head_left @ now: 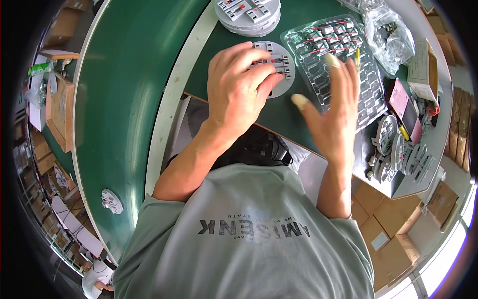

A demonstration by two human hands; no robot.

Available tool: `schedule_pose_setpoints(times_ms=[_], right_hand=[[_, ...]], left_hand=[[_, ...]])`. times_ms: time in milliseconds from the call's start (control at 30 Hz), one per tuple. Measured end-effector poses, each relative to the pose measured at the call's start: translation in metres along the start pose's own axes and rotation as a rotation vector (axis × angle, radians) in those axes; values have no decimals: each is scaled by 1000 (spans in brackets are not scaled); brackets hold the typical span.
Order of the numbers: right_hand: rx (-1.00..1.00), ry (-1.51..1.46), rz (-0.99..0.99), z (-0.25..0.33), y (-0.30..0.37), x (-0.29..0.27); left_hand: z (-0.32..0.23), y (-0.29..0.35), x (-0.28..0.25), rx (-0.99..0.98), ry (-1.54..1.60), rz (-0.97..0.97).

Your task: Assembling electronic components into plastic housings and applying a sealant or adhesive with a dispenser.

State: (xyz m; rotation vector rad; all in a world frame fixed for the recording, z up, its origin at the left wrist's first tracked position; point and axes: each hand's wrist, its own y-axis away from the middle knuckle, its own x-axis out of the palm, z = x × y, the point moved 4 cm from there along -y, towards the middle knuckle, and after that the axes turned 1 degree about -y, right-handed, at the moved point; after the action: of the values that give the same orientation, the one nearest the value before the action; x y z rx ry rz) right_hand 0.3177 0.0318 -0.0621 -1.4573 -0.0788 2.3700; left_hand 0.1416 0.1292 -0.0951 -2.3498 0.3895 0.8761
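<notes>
Left hand (236,88) has its fingers bent over one round grey plastic plate (285,89) with slots and a red bit on top; fingertips are partly hidden, so can't tell if they're pinching anything. Right hand (332,119) has thumb and fingers spread apart, nothing visible between them, hovering over one clear plastic tray (366,92) just right of the plate. Roughly a dozen small silvery parts with red wires (338,37) fill the tray's far pockets, too bunched for an exact count. Beyond the plate there's one stack of at least three similar plates (246,20). Far right: one clear plastic bag (398,47) of small parts, plus one white cardboard box (422,74), contents unclear. One lone grey disc (111,201) sits on the green belt (117,124), left.
</notes>
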Motion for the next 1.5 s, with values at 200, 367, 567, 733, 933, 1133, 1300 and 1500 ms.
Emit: schedule_pose_setpoints(times_ms=[200,367,567,733,933,1133,1300,1500], right_hand=[[-140,-125,262,16,-25,32],[-174,-169,274,9,-26,44],[-154,-210,258,6,-25,41],[-78,-359,173,-7,-35,-3],[422,-395,-227,-148,-91,-47],[290,16,-186,-253,-161,-42],[282,374,41,-277,-207,2],[362,531,114,-307,-224,13]], left_hand=[[-1,-8,-5,119,-118,43],[7,-12,-5,155,-66,125],[9,-8,-10,117,-6,190],[26,11,-31,-73,143,129],[10,21,-23,82,-5,314],[9,47,-32,182,-116,419],[23,39,-46,271,41,206],[46,28,-58,-552,460,150]])
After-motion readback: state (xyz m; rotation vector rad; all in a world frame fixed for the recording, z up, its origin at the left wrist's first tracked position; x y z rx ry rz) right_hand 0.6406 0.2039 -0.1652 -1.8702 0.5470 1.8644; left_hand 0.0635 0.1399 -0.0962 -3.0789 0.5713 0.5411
